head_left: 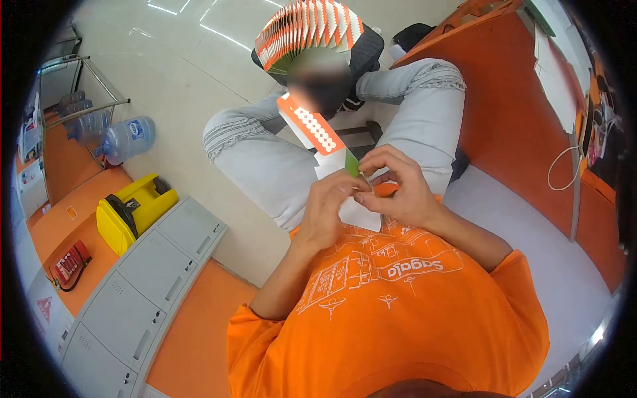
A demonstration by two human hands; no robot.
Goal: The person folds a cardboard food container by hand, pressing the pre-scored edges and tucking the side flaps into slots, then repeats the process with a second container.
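A printed card piece, orange with a white pattern plus white and green panels, lies lengthwise between my knees, its near end at my fingers. It looks like a folding paper carton, partly folded. My left hand is closed on its white near panel, fingers bent. My right hand pinches the green edge with thumb and fingertips, close to the left fingertips. The exact fold under my fingers is hidden. Beyond my knees, a fanned stack of similar orange, white and green cards rests on a dark surface; a blurred patch covers part of it.
Grey lockers stand at left beside a yellow bin, a red fire extinguisher and large water bottles. An orange desk panel rises close on my right, with a white cable loop hanging there.
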